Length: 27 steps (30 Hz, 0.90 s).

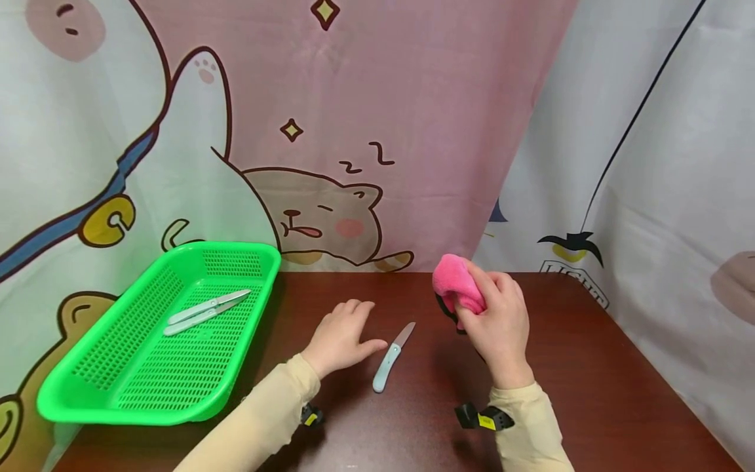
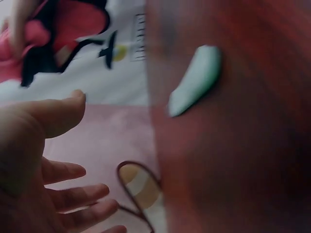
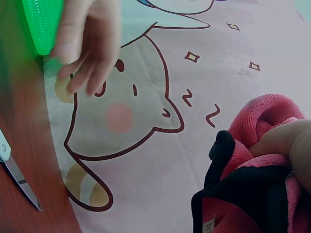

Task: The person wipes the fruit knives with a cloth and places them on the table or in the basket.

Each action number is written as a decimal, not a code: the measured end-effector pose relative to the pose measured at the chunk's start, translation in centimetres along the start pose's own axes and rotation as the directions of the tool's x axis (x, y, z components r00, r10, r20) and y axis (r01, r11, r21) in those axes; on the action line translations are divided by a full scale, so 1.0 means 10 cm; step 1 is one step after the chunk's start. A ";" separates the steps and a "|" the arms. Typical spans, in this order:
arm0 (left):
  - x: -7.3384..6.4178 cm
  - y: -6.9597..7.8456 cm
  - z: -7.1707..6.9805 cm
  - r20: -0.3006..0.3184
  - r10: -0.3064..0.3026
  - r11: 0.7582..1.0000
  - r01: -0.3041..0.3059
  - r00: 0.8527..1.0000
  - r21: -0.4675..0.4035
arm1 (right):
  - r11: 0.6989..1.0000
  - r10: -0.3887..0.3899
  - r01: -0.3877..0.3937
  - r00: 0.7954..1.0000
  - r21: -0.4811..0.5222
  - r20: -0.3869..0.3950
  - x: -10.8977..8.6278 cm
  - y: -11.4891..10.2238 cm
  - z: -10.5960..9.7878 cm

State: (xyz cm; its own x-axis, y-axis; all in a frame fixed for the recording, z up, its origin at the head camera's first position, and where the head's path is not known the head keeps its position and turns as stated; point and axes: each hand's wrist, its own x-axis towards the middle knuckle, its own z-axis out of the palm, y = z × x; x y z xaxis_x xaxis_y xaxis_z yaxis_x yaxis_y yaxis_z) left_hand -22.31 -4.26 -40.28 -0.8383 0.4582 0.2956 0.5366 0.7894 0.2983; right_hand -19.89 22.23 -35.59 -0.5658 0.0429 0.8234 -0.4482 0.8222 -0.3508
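Note:
My right hand grips a bunched pink cloth with black edging, held up over the right half of the table. In the right wrist view the cloth hangs in folds from the fingers. My left hand hovers with spread fingers and holds nothing. Just right of its thumb, a small knife with a pale blue-green handle lies on the table, blade pointing away. The left wrist view shows the handle, blurred, beyond the thumb; the right wrist view shows the knife's blade.
A green plastic basket stands on the left of the brown table. Two similar knives lie inside it, side by side. A printed curtain hangs along the table's back edge and at both sides.

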 end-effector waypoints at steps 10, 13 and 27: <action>0.05 0.17 0.33 0.213 -0.097 0.992 0.078 0.972 0.095 | 1.000 0.004 -0.004 1.000 -0.004 0.017 0.00 -0.01 0.01; 0.06 0.19 0.41 0.235 -0.108 0.990 0.082 0.966 0.118 | 1.000 0.008 -0.008 1.000 -0.005 0.024 -0.01 -0.01 0.02; 0.09 0.24 0.56 0.226 -0.107 0.959 0.040 0.968 0.280 | 1.000 0.012 -0.012 1.000 -0.011 0.023 -0.01 -0.02 0.03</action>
State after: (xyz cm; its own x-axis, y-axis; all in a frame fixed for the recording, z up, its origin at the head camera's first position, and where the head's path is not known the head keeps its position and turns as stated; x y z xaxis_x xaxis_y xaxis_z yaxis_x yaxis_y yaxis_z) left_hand -22.34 0.38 -44.40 -0.8907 0.4519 0.0489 0.4539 0.8900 0.0438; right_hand -19.96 21.94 -35.73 -0.5870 0.0393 0.8086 -0.4343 0.8276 -0.3555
